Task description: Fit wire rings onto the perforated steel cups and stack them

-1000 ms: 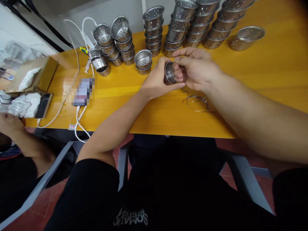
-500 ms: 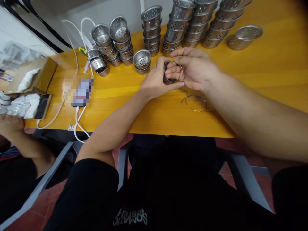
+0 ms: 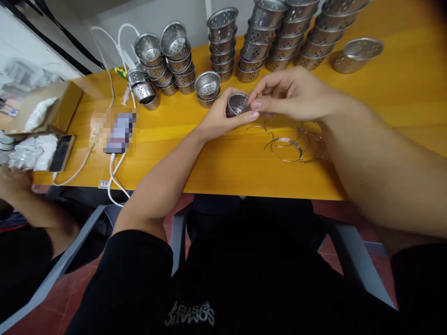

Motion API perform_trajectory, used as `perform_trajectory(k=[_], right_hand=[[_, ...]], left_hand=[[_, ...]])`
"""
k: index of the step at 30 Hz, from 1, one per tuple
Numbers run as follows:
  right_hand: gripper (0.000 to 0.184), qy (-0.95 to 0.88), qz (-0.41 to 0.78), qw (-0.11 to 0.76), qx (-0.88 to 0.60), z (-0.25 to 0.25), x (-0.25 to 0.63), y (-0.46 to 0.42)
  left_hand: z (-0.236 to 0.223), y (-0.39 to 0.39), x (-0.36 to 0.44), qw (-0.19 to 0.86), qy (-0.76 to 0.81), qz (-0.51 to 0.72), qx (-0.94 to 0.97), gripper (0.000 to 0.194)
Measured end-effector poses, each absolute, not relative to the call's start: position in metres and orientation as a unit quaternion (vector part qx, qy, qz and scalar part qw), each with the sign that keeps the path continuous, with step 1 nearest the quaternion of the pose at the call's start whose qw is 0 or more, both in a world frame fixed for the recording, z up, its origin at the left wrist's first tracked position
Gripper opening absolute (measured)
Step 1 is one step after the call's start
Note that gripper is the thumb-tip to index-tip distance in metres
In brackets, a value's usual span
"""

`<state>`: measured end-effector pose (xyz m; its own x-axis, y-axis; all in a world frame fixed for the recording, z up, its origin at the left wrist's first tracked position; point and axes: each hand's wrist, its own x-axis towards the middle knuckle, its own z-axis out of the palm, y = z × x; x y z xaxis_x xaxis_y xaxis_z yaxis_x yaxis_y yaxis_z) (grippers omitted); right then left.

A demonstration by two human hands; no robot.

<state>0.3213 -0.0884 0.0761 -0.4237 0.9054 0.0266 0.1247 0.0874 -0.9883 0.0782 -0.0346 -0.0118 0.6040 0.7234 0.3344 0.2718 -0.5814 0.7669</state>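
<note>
My left hand [image 3: 221,114] is wrapped round a small metal cup [image 3: 237,103] with holes in it, its mouth tilted up toward me. My right hand [image 3: 279,95] has its thumb and forefinger pinched together at the cup's right rim. What lies between those fingertips is too small to tell. Several thin wire rings [image 3: 288,148] lie in a loose heap on the table, below my right hand and partly behind its wrist.
Several stacks of perforated cups [image 3: 221,44] stand along the back of the yellow table [image 3: 223,172]. A short stack [image 3: 207,88] and a single cup [image 3: 359,56] stand apart. At left are a phone [image 3: 122,132] with white cables, a cardboard box [image 3: 66,104] and another person's arm [image 3: 38,209].
My right hand's fingers have come out of the cup and now pinch at its rim. The cup and my left hand have shifted slightly left. More wire rings show.
</note>
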Motion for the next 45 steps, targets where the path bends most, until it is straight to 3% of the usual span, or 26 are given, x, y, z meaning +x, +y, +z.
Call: perform_trajectory(k=[4, 7, 11, 23, 33, 40, 45], right_hand=[[0.025, -0.693, 0.523, 0.365, -0.337, 0.069, 0.324, -0.084], [0.028, -0.651, 0.543, 0.389, -0.361, 0.059, 0.325, -0.080], [0.041, -0.622, 0.554, 0.398, -0.384, 0.047, 0.325, -0.075], [0.065, -0.739, 0.446, 0.372, -0.341, 0.041, 0.326, -0.070], [0.064, -0.757, 0.408, 0.384, -0.335, 0.038, 0.322, -0.065], [0.075, -0.761, 0.408, 0.393, -0.316, 0.043, 0.320, -0.070], [0.069, -0.763, 0.408, 0.378, -0.330, 0.043, 0.322, -0.068]], left_hand=[[-0.016, -0.031, 0.074, 0.369, 0.282, 0.305, 0.831, 0.112], [-0.021, -0.028, 0.073, 0.363, 0.292, 0.300, 0.832, 0.123], [-0.025, -0.024, 0.073, 0.338, 0.301, 0.298, 0.841, 0.114], [-0.038, -0.011, 0.071, 0.307, 0.252, 0.315, 0.862, 0.098], [-0.043, -0.007, 0.071, 0.298, 0.249, 0.317, 0.865, 0.093], [-0.040, -0.007, 0.071, 0.298, 0.245, 0.310, 0.869, 0.090], [-0.039, -0.008, 0.071, 0.298, 0.245, 0.312, 0.868, 0.091]])
